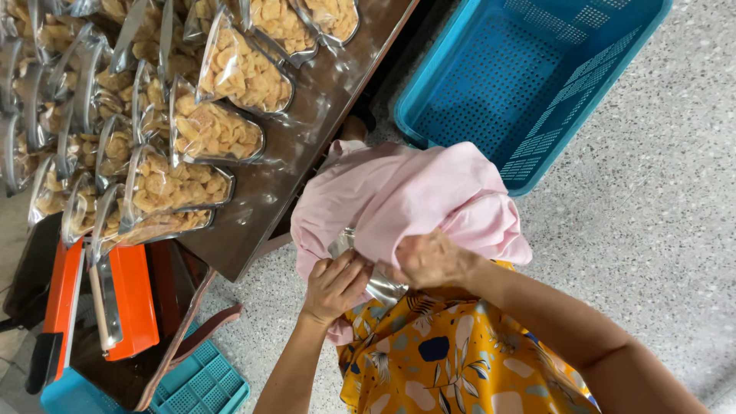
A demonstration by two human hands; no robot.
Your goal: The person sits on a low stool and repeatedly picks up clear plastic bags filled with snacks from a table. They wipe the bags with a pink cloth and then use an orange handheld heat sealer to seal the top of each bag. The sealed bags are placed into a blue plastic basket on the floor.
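Observation:
My left hand [336, 282] and my right hand [429, 259] meet in front of my yellow patterned top, both closed on a pink cloth [399, 195] bunched over my lap. A shiny silvery pouch [376, 285] peeks out from under the cloth between the two hands, and the fingers of both hands touch it. Most of the pouch is hidden by the cloth.
A brown table [307, 138] at the left holds several clear bags of yellow chips [218, 130]. An orange heat sealer [115, 303] sits at the lower left. A blue perforated crate [529, 77] stands on the speckled floor at the upper right; another blue crate [203, 379] lies below the table.

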